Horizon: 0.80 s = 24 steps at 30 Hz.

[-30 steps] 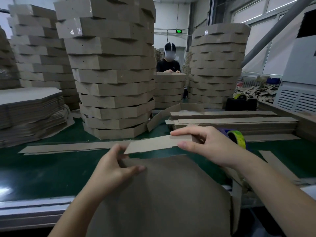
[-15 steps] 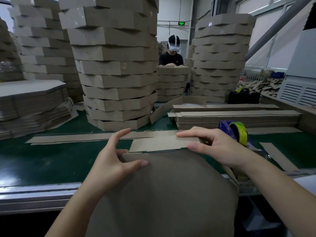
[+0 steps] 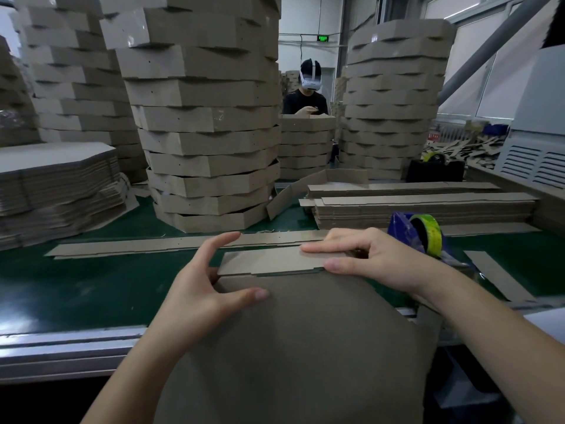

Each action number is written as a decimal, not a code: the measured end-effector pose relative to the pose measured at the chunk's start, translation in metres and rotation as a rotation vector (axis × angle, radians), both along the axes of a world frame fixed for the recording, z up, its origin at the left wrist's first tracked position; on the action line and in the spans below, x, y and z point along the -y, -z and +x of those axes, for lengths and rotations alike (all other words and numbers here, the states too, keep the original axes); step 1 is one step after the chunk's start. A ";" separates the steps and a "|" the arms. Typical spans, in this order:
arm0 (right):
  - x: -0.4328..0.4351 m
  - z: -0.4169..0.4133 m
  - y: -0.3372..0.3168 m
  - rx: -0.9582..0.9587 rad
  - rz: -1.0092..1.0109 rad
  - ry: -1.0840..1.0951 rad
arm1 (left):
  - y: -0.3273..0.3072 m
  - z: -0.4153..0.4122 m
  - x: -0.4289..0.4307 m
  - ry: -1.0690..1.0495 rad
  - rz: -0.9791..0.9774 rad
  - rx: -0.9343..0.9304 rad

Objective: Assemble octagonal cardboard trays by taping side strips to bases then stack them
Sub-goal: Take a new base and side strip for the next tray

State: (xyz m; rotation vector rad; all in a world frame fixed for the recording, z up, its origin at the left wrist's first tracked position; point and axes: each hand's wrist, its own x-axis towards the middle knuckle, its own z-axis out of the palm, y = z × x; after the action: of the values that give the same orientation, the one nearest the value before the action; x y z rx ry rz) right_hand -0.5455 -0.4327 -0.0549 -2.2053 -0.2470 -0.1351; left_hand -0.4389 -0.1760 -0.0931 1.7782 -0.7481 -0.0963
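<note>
A large octagonal cardboard base (image 3: 305, 347) tilts toward me over the table's near edge. My left hand (image 3: 208, 289) grips its upper left corner, thumb on the face, fingers spread. A cardboard side strip (image 3: 269, 261) lies along the base's top edge. My right hand (image 3: 367, 258) pinches the strip's right part between thumb and fingers. A blue tape dispenser (image 3: 419, 234) with a yellow-green roll sits just right of that hand.
Tall stacks of finished trays (image 3: 208, 117) stand behind, with another stack (image 3: 391, 99) at right. Flat bases (image 3: 55, 182) are piled at left, side strips (image 3: 422, 203) at right. A long strip (image 3: 171, 244) lies on the green table. A person (image 3: 307, 93) works opposite.
The side strip has come down from a tilted position to lie along the base's top edge. My left fingers have spread open beside the strip's left end.
</note>
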 end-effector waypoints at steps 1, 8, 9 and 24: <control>0.001 0.000 0.001 0.008 0.001 0.003 | 0.000 0.000 -0.001 0.003 -0.004 -0.009; 0.003 -0.002 -0.001 0.003 -0.022 -0.001 | -0.001 -0.003 -0.003 0.017 -0.009 -0.037; 0.003 -0.003 -0.002 0.007 -0.021 -0.001 | -0.002 -0.004 -0.004 0.015 -0.008 -0.037; -0.002 -0.002 -0.004 -0.025 -0.011 -0.036 | -0.003 -0.009 -0.010 0.064 0.013 -0.025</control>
State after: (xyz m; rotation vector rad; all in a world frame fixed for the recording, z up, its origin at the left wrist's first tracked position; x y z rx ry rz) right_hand -0.5477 -0.4304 -0.0505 -2.2110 -0.2744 -0.0862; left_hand -0.4475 -0.1658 -0.0896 1.7623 -0.7878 -0.1661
